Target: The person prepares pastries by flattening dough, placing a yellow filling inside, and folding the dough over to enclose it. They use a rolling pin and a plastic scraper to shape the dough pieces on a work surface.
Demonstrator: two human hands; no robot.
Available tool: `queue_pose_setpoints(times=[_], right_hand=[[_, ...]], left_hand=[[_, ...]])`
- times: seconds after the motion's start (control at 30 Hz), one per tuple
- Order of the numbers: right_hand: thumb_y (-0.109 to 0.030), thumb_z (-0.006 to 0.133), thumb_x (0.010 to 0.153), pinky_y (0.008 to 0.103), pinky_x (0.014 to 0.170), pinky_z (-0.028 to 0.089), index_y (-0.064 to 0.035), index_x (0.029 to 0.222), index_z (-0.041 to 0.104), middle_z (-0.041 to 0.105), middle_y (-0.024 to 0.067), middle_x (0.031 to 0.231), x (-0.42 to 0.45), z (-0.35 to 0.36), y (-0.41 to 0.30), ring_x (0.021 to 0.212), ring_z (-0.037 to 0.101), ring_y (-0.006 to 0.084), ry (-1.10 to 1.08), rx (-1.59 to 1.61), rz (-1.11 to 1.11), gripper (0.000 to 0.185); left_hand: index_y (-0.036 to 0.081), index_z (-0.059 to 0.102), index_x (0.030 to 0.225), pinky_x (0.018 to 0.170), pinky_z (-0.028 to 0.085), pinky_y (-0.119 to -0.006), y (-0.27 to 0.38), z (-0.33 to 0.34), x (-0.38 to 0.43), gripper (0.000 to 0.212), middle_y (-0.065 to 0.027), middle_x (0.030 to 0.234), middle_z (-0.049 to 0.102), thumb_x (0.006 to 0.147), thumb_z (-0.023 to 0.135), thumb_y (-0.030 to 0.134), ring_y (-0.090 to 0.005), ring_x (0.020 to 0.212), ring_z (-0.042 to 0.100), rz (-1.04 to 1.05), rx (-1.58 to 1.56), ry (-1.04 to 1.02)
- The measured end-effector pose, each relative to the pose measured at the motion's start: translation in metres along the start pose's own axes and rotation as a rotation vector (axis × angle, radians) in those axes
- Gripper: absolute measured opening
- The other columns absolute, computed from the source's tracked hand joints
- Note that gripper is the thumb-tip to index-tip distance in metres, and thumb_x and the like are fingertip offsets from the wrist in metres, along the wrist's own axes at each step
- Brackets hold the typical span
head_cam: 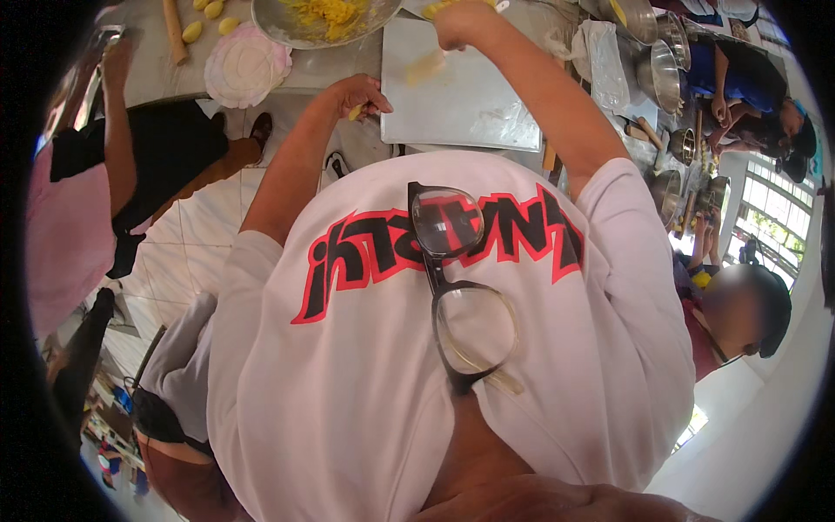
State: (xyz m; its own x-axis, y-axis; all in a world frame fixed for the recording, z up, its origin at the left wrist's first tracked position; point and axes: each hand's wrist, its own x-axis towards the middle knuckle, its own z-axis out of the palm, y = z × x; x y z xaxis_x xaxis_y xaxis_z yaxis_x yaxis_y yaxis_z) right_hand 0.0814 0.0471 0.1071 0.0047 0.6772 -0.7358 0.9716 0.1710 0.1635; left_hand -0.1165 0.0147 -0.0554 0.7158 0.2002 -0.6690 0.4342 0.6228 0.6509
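My left hand (361, 98) is at the near left corner of a metal baking tray (470, 98), its fingers curled around a small yellow piece of dough (356, 112). Over the tray's far edge is my right hand (466, 26), beside yellow food at the frame's top. The end of a pale utensil (501, 6) sticks out past it; whether my fingers grip it is hidden. A yellowish smear (425, 67) marks the tray. Left of the tray, a wide metal bowl (280, 32) contains a yellow crumbly mash (336, 16).
A scalloped pinkish cloth or mat (248, 65), a wooden rolling pin (175, 32) and several yellow dough balls (192, 32) lie at the left. Metal bowls (659, 75) and a plastic bag (608, 65) crowd the right. People stand on both sides. Eyeglasses (436, 274) hang from my shirt collar.
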Motion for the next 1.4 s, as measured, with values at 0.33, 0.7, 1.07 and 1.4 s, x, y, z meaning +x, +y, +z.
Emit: queue_pose_setpoints(times=[0.33,0.7,1.07,1.4], right_hand=[[-0.013,0.054,0.067,0.0404,0.068,0.048,-0.008,0.087,0.066,0.063,0.0126,0.085,-0.027,0.038,0.057,0.084,0.061,0.0271,0.254,-0.073,0.082,0.024],[-0.014,0.055,0.068,0.0378,0.06,0.049,-0.0074,0.077,0.066,0.065,0.0105,0.078,-0.056,0.117,0.14,0.072,0.063,0.0241,0.253,-0.289,0.219,0.016],[-0.012,0.057,0.061,0.0402,0.055,0.047,-0.0067,0.072,0.065,0.063,0.0123,0.073,-0.005,0.038,-0.012,0.068,0.061,0.0285,0.44,0.098,-0.159,0.015],[-0.012,0.058,0.064,0.0396,0.059,0.048,-0.0074,0.073,0.066,0.064,0.0114,0.076,-0.033,0.091,0.035,0.07,0.062,0.0283,0.154,-0.257,-0.033,0.013]], left_hand=[[0.005,0.056,0.066,0.044,0.034,-0.024,0.004,0.005,-0.009,0.013,0.0,0.055,0.048,0.059,0.067,0.007,-0.009,0.046,0.041,0.084,0.019,-0.018],[0.004,0.055,0.065,0.045,0.034,-0.025,0.006,0.004,-0.009,0.016,-0.0021,0.055,0.05,0.061,0.071,0.006,-0.0111,0.048,0.044,0.013,0.071,0.028],[0.004,0.056,0.067,0.046,0.033,-0.025,0.01,0.004,-0.018,0.016,-0.0017,0.055,0.048,0.062,0.068,0.012,-0.0114,0.048,0.043,0.063,0.129,0.018],[0.005,0.055,0.073,0.046,0.035,-0.023,0.001,-0.004,-0.009,0.016,-0.002,0.058,0.05,0.065,0.066,0.015,-0.0112,0.05,0.046,0.048,0.047,-0.084]])
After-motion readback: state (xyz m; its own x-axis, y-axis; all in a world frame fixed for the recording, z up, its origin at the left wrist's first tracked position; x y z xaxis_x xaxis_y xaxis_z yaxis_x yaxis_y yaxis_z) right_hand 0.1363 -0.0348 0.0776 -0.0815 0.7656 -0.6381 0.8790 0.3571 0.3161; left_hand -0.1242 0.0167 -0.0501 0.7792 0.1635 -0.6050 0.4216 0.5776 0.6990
